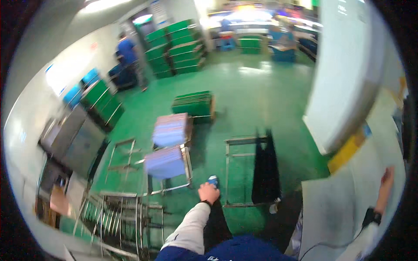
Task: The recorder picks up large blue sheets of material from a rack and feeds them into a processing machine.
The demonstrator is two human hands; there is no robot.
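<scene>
My left hand (209, 192) hangs low in the middle, its sleeve white and a dark band at the wrist. Its fingers are blurred and partly turned away, and no held thing shows. Just past it is a blue-and-white shoe tip (212, 179) at the end of my dark trouser leg. Out to the far right, my right hand (386, 176) appears open and loosely extended beside a pale panel (361, 169), with a dark band and a cable at its wrist. Nearest ahead of my left hand stands a metal-framed rack (167, 163) holding lilac sheets.
Another lilac stack (170, 129) and a green crate-like rack (193, 103) stand beyond. A metal frame (227, 174) is at right; several wire racks (117, 222) crowd the lower left. A white pillar (342, 82) rises on the right. Someone in blue (126, 51) stands near green stacks (183, 45).
</scene>
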